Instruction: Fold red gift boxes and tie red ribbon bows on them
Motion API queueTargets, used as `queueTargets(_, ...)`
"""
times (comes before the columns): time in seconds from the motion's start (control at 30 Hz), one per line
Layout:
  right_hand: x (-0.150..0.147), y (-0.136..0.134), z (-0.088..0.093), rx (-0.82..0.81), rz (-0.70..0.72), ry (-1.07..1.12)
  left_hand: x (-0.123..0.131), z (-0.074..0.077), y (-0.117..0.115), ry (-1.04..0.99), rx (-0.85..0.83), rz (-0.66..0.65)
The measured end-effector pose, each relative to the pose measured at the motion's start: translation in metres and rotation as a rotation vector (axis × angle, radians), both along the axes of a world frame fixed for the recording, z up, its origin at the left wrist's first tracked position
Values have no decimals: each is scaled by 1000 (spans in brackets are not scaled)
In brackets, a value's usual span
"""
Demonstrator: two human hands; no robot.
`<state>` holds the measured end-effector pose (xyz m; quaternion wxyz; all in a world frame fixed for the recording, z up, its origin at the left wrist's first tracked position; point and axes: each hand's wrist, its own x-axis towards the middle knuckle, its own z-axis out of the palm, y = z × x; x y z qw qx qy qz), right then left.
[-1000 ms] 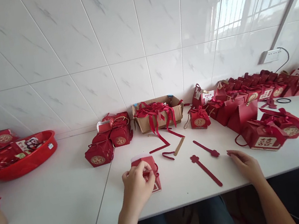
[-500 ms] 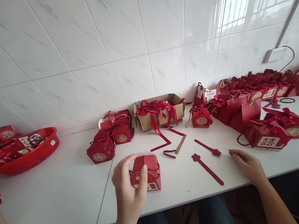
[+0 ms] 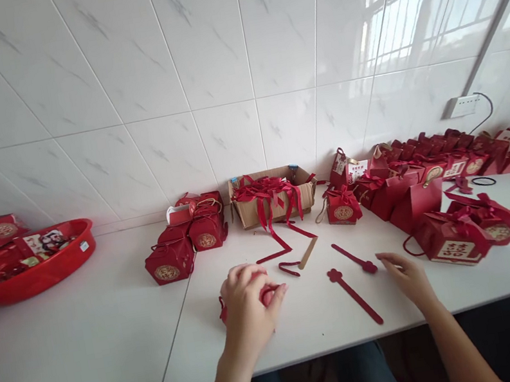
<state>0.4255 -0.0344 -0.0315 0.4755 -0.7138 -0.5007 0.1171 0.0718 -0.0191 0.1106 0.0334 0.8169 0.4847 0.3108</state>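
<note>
Left hand [image 3: 247, 306] clamped over small red box [image 3: 269, 294], fingers wrapped round top; box sits on counter [image 3: 90, 349] near front edge. Right hand [image 3: 404, 277] loose, flat on counter, holding nothing, fingertips just beside short red strip [image 3: 354, 258]; longer red strip [image 3: 355, 296] between hands. Looks like closing-up stage on box. Strips lie flush, so lifting one would call for edge pinch. Behind: cardboard box [image 3: 249, 215] spilling ribbons, finished boxes [image 3: 449, 243] right, red basin [image 3: 39, 279] left. White tiled wall [image 3: 214, 61], window glare.
</note>
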Motion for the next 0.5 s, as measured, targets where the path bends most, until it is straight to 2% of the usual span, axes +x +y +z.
queueTargets(0.07,-17,23,12,-16,86,-35,6,3,-5,14,-32,-129)
queueTargets(0.13,-39,51,25,-62,194,-89,5,3,-13,-4,-40,-188)
queueTargets(0.17,-52,67,30,-90,252,-120,3,1,-16,-51,-22,-168)
queueTargets(0.23,-80,97,39,-152,358,-181,-8,-9,-19,-230,56,-46)
queueTargets(0.3,-108,123,45,-230,428,-236,-23,-30,-19,-465,146,128)
queueTargets(0.37,-133,144,46,-312,454,-277,-41,-60,-17,-617,151,299)
queueTargets(0.43,-151,158,46,-383,456,-300,-58,-94,-15,-633,22,417)
queueTargets(0.5,-161,166,45,-429,451,-299,-70,-123,-16,-602,-64,453)
